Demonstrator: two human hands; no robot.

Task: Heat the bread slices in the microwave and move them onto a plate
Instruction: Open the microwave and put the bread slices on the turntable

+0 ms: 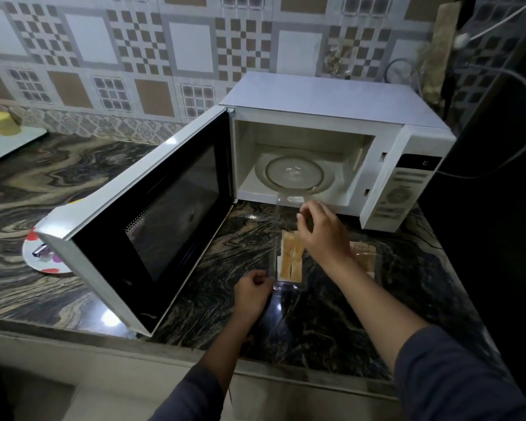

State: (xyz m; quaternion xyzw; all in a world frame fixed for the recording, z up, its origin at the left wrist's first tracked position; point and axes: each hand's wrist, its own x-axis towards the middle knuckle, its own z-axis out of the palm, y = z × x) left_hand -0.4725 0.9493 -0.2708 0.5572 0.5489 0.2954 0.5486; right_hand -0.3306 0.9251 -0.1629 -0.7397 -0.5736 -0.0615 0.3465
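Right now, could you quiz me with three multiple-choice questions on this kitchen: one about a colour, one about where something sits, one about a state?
1. What colour is the microwave casing? A) white B) red C) green
2. Where are the bread slices? A) inside the microwave B) in a clear container on the counter C) on a plate
3. The microwave door is: A) shut B) swung open C) missing

Answers: A, its top and sides are white; B, the slices lie in the container in front of the oven; B, the door stands wide, showing the bare turntable.
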